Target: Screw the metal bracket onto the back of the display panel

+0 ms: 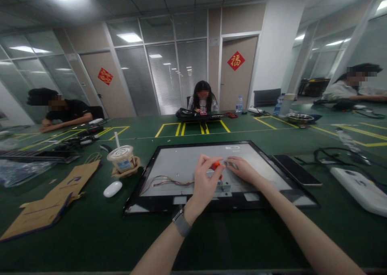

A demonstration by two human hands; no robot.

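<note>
Watch: grey band, dark face, on the left wrist.
Table: green-topped, bare of gloss, carrying everything.
Panel: lies flat on the table in front of the person, beneath both hands; a wide, pale grey sheet inside a black frame.
Near strip: black, broken by pale rectangular patches.
Bracket: small, silvery, near the panel's near edge, partly hidden by the left hand.
Wires: thin, reddish and dark, a loose bundle running across the panel's left part.
Left hand: thumb and forefinger pinched round an orange piece, above the bracket.
Orange piece: bright orange-red, mostly covered by fingers; its full shape cannot be made out.
Right hand: fingers loosely bent, just beside the orange piece; cannot tell whether the fingertips hold anything.
Left side: brown paper, a white oval thing, and a lidded cup with a straw.
Right side: a dark phone by the frame, a white device beyond it.
Sticker: pale, small, near the panel's far edge.
Across: a person seated behind a black device.
</note>
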